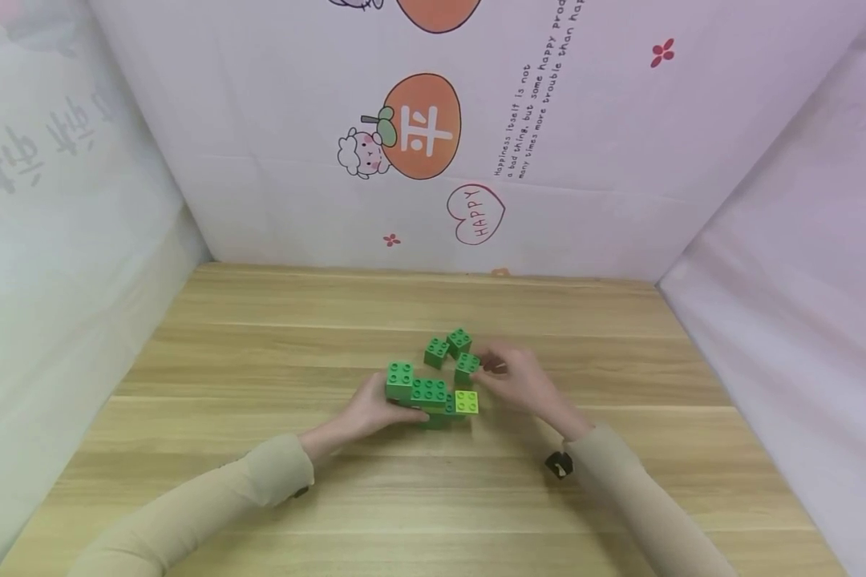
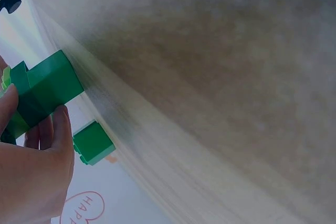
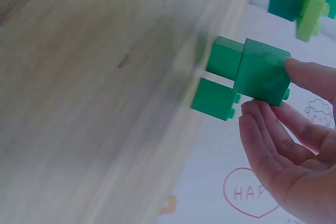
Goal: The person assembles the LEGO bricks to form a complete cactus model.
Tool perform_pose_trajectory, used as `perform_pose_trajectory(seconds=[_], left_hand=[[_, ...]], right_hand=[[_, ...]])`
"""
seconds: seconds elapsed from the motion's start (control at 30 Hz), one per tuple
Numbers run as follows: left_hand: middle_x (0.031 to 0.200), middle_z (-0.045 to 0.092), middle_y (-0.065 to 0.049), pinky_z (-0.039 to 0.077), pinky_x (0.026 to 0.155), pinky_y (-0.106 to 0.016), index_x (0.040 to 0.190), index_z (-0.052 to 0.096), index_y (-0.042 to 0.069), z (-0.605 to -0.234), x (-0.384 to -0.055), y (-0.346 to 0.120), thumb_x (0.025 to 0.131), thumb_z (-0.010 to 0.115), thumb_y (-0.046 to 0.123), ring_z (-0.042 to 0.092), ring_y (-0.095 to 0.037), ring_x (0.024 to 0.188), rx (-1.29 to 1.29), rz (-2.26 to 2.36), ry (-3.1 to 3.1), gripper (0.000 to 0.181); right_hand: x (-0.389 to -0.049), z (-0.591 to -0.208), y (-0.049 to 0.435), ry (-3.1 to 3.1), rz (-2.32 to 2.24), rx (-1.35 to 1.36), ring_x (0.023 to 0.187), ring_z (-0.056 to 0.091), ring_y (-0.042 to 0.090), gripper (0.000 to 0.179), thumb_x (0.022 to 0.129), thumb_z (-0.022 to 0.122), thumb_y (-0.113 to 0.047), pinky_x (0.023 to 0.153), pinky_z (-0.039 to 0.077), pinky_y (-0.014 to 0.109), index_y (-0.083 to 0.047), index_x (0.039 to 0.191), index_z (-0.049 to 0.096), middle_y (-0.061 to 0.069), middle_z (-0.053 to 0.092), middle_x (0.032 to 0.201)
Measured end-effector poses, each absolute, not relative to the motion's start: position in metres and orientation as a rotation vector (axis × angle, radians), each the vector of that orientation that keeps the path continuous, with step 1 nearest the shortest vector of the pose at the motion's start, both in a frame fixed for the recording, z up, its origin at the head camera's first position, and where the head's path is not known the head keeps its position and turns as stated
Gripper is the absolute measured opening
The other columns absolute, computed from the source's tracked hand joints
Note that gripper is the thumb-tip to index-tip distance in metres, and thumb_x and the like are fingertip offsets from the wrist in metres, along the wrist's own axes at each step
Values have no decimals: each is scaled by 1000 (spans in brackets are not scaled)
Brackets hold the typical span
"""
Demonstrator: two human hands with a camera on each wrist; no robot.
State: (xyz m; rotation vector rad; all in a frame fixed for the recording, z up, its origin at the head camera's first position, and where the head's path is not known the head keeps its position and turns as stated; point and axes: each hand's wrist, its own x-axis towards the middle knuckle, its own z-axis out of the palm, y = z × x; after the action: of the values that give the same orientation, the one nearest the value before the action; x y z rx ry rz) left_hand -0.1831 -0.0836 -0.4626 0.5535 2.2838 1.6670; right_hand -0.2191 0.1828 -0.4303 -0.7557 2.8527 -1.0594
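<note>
My left hand [image 1: 372, 409] grips an assembly of toy building bricks [image 1: 429, 390], thumb on the near side and fingers behind. The assembly is mostly green, with a square brick at its left end and a lime brick [image 1: 466, 401] at its right. To its upper right, my right hand [image 1: 517, 378] pinches a loose green brick [image 1: 466, 366] between thumb and fingers; the right wrist view shows this brick [image 3: 262, 73] clearly. Just beyond it stand two more green bricks, one on the left [image 1: 436, 351] and one farther back [image 1: 459, 340].
A wooden table [image 1: 296, 320] lies under everything. White printed cloth rises behind it [image 1: 296, 160] and along both sides. A small black piece [image 1: 559, 464] is at the right wrist, below the cuff.
</note>
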Motion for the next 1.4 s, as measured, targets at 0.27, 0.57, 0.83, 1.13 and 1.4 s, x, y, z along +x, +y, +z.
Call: perform_pose_trajectory(seconds=[0.27,0.57,0.83,1.13,1.4], left_hand=[[119,74,-8,57,98,-30,121,66,11,-462,-183,-83,77,84,14,71,-20,108,553,1670,2279,48],[118,73,-10,57,98,-30,121,66,9,-463,-182,-83,77,84,14,71,-23,108,554,1674,2282,48],[120,73,-9,56,100,-32,123,65,10,-462,-181,-82,76,84,14,70,-23,110,540,1679,2273,50],[119,73,-10,56,100,-33,122,65,10,-463,-180,-82,76,85,13,70,-23,110,536,1687,2290,50],[121,72,-10,56,101,-34,123,64,10,-462,-181,-82,77,84,13,70,-24,111,546,1691,2274,50]], right_hand=[[-210,-421,186,2925,-1051,-860,91,72,28,27,87,75,-12,81,64,35,-1,110,67,17,74,104],[-198,-413,190,2953,-1033,-867,92,72,29,32,86,75,-11,84,63,41,-1,114,65,19,74,105],[-191,-406,193,2961,-1054,-894,92,72,31,32,87,74,-13,83,63,44,1,114,65,18,74,103],[-185,-403,195,2976,-1055,-953,91,73,29,31,87,74,-11,82,63,42,1,114,65,16,74,102],[-177,-401,196,2946,-1043,-968,89,72,24,29,87,73,-8,81,64,38,-1,114,65,12,74,101]])
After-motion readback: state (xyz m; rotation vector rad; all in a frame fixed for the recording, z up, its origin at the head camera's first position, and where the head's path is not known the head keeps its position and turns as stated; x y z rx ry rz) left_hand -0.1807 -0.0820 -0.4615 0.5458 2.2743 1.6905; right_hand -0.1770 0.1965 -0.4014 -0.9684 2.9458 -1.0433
